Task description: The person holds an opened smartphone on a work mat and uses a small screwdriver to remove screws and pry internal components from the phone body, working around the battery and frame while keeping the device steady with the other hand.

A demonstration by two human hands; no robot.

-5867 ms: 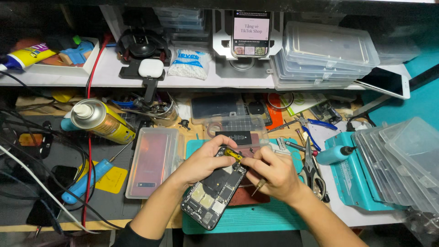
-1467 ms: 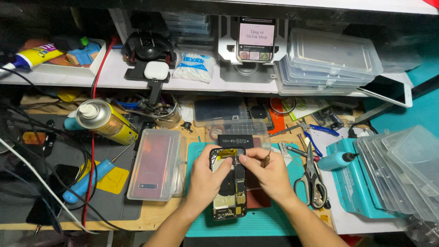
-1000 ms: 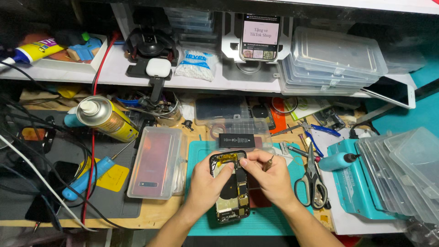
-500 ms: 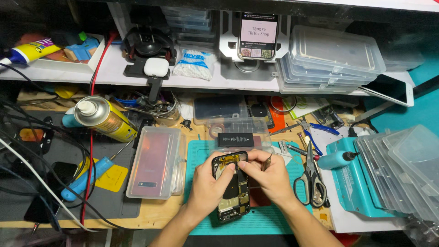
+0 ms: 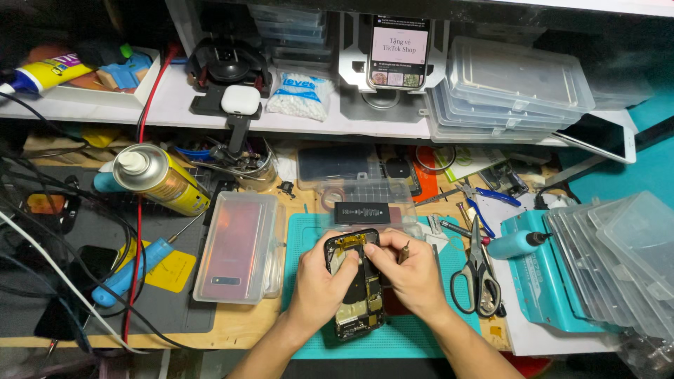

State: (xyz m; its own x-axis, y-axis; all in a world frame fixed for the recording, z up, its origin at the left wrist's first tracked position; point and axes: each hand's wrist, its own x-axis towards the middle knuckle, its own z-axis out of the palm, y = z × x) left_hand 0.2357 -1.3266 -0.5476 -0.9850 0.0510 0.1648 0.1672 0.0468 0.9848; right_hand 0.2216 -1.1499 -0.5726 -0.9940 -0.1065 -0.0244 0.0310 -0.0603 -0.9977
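Note:
An opened black phone [image 5: 358, 295] with its circuit boards showing lies on the teal work mat [image 5: 302, 238]. My left hand [image 5: 319, 288] grips the phone's left side, thumb pressing on the upper inside. My right hand [image 5: 414, 277] rests on its right side, fingertips at the upper part, and holds a thin screwdriver [image 5: 404, 251] that sticks up between the fingers. A black phone battery [image 5: 361, 213] lies just beyond the phone on a clear parts box [image 5: 379, 191].
A clear case with a pink phone [image 5: 235, 256] lies left of the mat, a yellow spray can [image 5: 161, 181] beyond it. Scissors [image 5: 479, 270], a blue bottle [image 5: 516, 244] and stacked clear trays [image 5: 618, 260] stand to the right. Cables cross the left side. A lit phone [image 5: 399, 50] stands on the shelf.
The phone has been turned from slanted to nearly upright on the mat, and both hands have closed in on its upper half. The view has shifted slightly.

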